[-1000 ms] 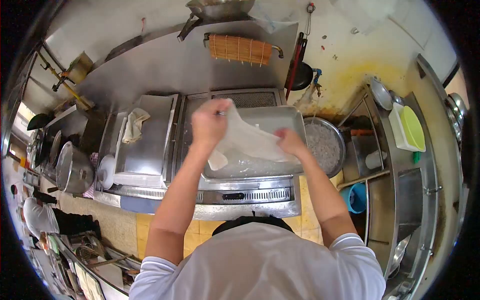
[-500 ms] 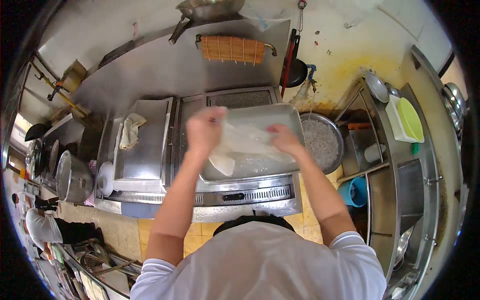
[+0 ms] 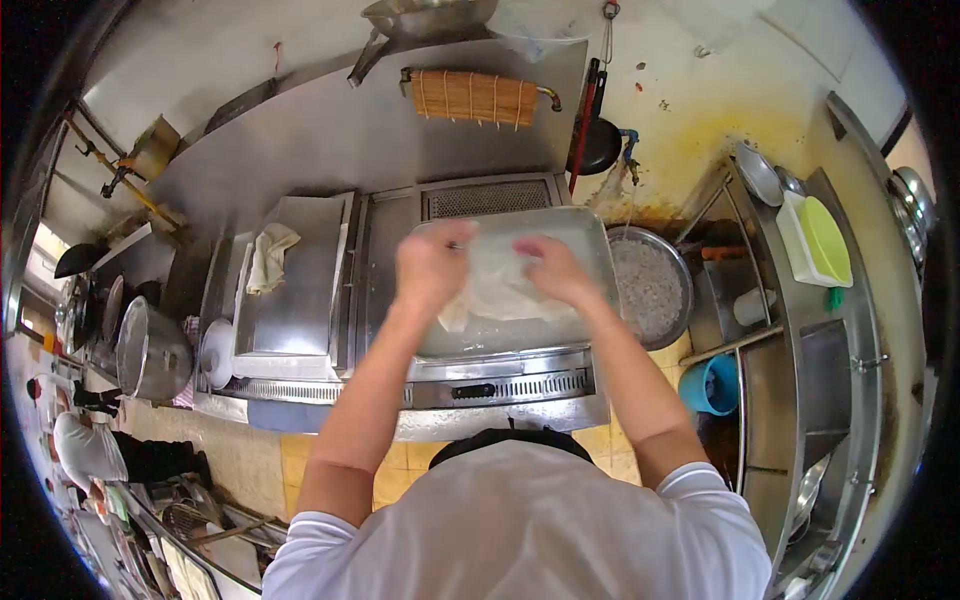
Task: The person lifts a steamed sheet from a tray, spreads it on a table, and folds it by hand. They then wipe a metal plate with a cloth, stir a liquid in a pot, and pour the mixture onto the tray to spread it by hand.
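Observation:
A wide metal tray [image 3: 560,232] lies on the counter in front of me. Over its left part is my left hand [image 3: 432,270], fingers curled together, with a small dark object at the fingertips that I cannot make out. My right hand [image 3: 553,270] is above the tray's middle, thumb and fingers bent towards the left; motion blurs it. Between and below both hands, a whitish translucent sheet [image 3: 505,300] lies in the tray, its left end bunched.
A basin of whitish contents [image 3: 648,285] stands right of the tray, a blue bucket [image 3: 710,385] below it. At left are a folded cloth [image 3: 270,257] on a metal cover and a large pot [image 3: 152,350]. People [image 3: 90,448] stand at far left.
The sheet, held up between my hands before, is now lower, down in the tray. My hands have come closer together, the right one moving left. The view has shifted slightly.

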Motion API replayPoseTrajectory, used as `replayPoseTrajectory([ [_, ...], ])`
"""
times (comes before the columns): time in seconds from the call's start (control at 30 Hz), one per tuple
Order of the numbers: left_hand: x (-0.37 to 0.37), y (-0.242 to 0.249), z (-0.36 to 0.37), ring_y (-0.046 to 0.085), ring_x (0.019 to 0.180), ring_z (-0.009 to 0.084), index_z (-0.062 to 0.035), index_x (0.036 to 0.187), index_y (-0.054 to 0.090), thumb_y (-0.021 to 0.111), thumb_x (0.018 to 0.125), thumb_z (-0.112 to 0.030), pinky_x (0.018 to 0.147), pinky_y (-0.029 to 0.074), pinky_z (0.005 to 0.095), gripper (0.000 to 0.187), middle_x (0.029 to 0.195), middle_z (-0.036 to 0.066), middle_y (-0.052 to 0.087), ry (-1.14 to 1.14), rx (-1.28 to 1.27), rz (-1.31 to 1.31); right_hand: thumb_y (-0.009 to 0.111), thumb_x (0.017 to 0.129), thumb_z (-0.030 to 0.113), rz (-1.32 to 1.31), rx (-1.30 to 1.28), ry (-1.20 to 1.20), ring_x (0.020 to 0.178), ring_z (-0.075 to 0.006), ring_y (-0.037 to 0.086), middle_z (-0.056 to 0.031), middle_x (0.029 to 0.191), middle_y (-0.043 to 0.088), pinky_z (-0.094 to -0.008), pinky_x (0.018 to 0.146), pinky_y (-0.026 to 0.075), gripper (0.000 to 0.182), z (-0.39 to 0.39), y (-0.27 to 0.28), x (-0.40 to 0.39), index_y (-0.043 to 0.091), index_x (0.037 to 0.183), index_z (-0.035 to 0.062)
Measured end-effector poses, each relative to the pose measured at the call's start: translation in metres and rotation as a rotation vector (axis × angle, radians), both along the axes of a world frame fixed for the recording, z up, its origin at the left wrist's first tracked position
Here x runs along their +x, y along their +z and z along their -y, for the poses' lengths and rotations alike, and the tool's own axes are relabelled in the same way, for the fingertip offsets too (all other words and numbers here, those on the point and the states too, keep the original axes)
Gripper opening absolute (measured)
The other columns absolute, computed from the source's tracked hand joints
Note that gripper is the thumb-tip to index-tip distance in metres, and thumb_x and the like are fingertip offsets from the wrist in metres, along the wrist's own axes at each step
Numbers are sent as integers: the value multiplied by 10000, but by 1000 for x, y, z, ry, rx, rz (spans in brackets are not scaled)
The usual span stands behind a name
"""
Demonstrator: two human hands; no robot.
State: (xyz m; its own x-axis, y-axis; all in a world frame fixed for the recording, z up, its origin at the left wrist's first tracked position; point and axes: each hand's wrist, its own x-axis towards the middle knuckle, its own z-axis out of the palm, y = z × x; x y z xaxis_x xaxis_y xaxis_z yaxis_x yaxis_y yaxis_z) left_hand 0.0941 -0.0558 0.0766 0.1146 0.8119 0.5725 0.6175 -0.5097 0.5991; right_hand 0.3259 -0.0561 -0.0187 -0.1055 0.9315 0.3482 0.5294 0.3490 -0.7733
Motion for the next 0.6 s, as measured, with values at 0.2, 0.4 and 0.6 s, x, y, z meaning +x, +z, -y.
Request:
replayPoseTrajectory([
  [0.2, -33, 47, -9, 752, 847, 243, -39, 971, 784, 647, 774, 54, 804, 588, 349, 257, 933, 145, 769, 43, 89, 56, 563, 848, 47, -125, -298, -33, 893, -305, 687, -245, 979, 713, -434, 817, 517, 218, 11, -7, -26, 691, 1008, -26],
  [0.4, -43, 12, -7, 745, 882, 241, -54, 993, 781, 662, 812, 12, 805, 576, 336, 226, 963, 155, 763, 69, 11, 94, 578, 866, 90, 323, -381, -142, 960, -389, 694, -227, 960, 717, -464, 853, 525, 242, 5, -51, 53, 705, 1045, -12],
  [0.6, 16, 25, 12, 740, 916, 286, -76, 996, 783, 600, 726, 75, 833, 584, 365, 359, 1016, 134, 762, -49, 11, -66, 573, 908, 140, -201, -307, 86, 994, -396, 691, -268, 1047, 697, -471, 878, 518, 273, 10, 36, -55, 688, 1113, 1],
])
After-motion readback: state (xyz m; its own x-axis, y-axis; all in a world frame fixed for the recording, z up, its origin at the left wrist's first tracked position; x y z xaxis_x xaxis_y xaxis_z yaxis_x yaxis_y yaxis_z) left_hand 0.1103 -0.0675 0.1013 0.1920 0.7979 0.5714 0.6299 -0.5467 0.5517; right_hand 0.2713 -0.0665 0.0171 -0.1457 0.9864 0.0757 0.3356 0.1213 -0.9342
